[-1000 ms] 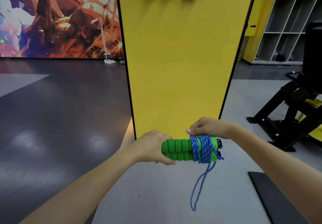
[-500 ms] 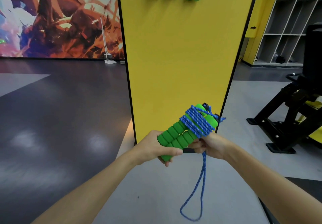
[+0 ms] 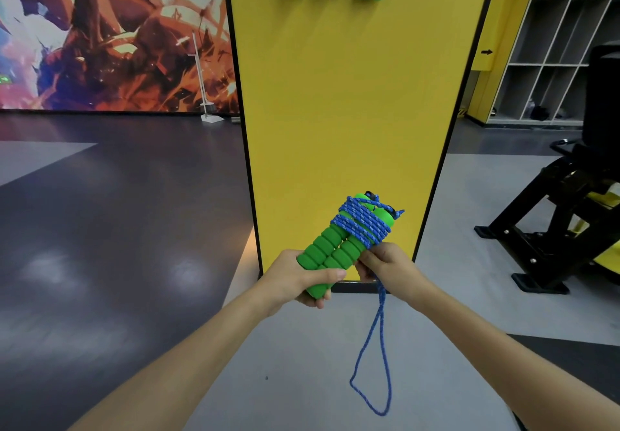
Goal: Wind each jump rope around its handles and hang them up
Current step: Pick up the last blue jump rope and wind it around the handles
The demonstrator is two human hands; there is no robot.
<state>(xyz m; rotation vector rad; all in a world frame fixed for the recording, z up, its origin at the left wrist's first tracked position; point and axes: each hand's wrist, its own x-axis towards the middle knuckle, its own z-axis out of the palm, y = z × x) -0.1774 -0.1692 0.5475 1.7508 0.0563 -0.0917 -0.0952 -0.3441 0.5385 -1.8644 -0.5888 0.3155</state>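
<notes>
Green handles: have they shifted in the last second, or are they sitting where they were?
Yes. The green handles have swung from lying level below the yellow panel to tilting up-right, their wrapped ends now overlapping the panel's lower part. The left hand grips their lower end.

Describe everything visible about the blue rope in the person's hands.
The blue rope is a thin braided cord flecked with lighter specks. Most of it is wound in crossing turns around the upper part of two green foam handles, held side by side and tilted up to the right. The left hand grips the handles' lower ends. The right hand pinches the rope just below the winding. From there a loose loop hangs down in front of the grey floor.
</notes>
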